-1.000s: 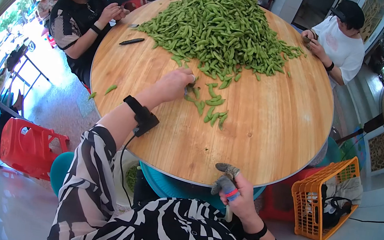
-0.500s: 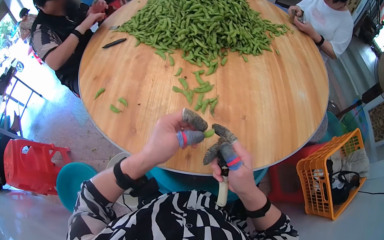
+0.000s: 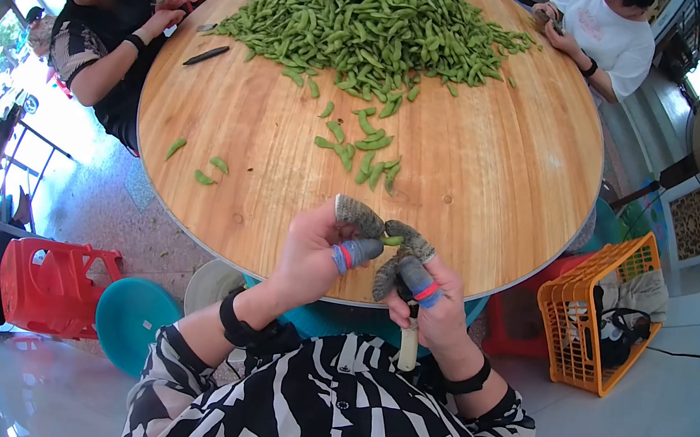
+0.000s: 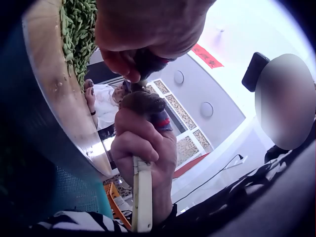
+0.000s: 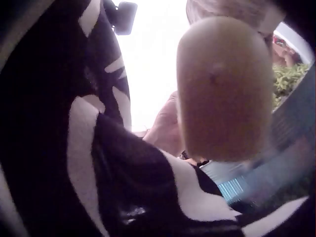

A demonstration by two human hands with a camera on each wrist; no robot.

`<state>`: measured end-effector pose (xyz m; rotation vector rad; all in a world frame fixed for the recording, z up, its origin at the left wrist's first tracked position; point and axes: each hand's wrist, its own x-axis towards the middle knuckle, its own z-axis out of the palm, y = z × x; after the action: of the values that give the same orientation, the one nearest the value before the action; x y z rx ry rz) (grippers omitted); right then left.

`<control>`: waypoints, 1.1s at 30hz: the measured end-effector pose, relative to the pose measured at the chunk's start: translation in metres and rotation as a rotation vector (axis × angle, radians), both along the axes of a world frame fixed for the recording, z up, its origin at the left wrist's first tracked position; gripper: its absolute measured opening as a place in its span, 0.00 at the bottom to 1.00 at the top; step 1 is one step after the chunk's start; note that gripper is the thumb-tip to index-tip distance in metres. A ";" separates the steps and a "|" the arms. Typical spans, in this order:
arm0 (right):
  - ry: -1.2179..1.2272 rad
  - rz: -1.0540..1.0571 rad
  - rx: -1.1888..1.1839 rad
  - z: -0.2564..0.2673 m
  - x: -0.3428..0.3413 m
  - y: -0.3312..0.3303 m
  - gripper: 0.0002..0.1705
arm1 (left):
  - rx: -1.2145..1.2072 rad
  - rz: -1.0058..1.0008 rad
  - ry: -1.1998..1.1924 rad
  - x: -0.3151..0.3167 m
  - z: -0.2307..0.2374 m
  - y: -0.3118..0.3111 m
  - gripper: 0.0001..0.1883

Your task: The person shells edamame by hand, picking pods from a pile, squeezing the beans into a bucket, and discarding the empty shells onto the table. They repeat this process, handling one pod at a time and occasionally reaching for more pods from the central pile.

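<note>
Just over the table's near edge, the left hand (image 3: 313, 254) pinches a small green pod (image 3: 393, 240) between cloth-covered fingertips. The right hand (image 3: 436, 308) meets it from the other side, its covered fingers at the pod's other end. That same hand grips a tool by its cream handle (image 3: 409, 347); the tool's tip is hidden. In the left wrist view, the handle (image 4: 142, 197) points down out of the right hand (image 4: 140, 143), below the left hand (image 4: 153, 29). The handle's blunt end (image 5: 224, 89) fills much of the right wrist view.
A large pod heap (image 3: 370, 23) covers the round table's (image 3: 508, 188) far part, with loose pods (image 3: 372, 142) nearer. A black pen-like object (image 3: 206, 55) lies left. Two people sit across. Around the table are a teal basin (image 3: 136, 327), red stool (image 3: 54, 287) and orange crate (image 3: 568, 333).
The left hand has come back from the loose pods near the heap, bringing a pod to the right hand. Over the last half second both hands have stayed together around it.
</note>
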<state>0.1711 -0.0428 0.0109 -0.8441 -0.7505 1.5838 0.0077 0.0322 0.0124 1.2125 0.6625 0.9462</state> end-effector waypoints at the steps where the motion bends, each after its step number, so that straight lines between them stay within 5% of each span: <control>1: 0.000 0.001 0.002 0.000 0.000 0.001 0.21 | 0.048 0.018 0.013 0.000 -0.003 0.000 0.11; 5: -0.020 0.027 0.031 -0.001 0.004 -0.001 0.20 | -0.106 -0.058 -0.052 -0.002 -0.010 0.007 0.11; 7: 0.014 0.055 0.035 0.000 0.008 -0.002 0.20 | -0.515 -0.274 -0.392 -0.005 -0.016 0.011 0.12; 11: 0.179 0.100 -0.066 -0.001 0.010 -0.002 0.19 | -0.631 -0.285 -0.360 -0.002 -0.012 0.006 0.11; 13: 0.230 0.078 -0.109 -0.003 0.009 -0.001 0.19 | -0.098 -0.067 0.021 0.001 -0.009 0.002 0.11; 14: 0.245 0.081 -0.121 -0.004 0.009 0.000 0.19 | -0.100 -0.067 0.022 -0.001 -0.005 0.000 0.11; 16: 0.260 0.084 -0.135 -0.004 0.007 -0.001 0.18 | 0.768 0.037 0.515 -0.005 0.003 -0.003 0.13; 19: 0.234 0.070 -0.148 -0.004 0.006 0.000 0.18 | 1.035 0.096 0.531 -0.009 0.003 -0.002 0.15; 23: 0.284 0.163 -0.108 -0.009 0.008 -0.003 0.17 | 1.007 0.031 0.575 -0.014 0.005 0.001 0.14; 28: 0.280 0.170 -0.164 -0.009 0.010 -0.003 0.16 | 0.683 -0.095 0.384 -0.012 0.004 0.000 0.11; 32: 0.299 0.120 -0.128 0.000 0.005 -0.006 0.18 | 0.603 -0.013 0.329 -0.007 0.002 -0.006 0.08; 33: 0.304 0.093 -0.117 0.002 0.004 -0.005 0.18 | 0.326 -0.080 0.237 -0.010 0.005 -0.005 0.08</control>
<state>0.1755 -0.0481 0.0126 -0.6375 -0.4884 1.8033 -0.0022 0.0268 0.0176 1.6469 0.6563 0.8727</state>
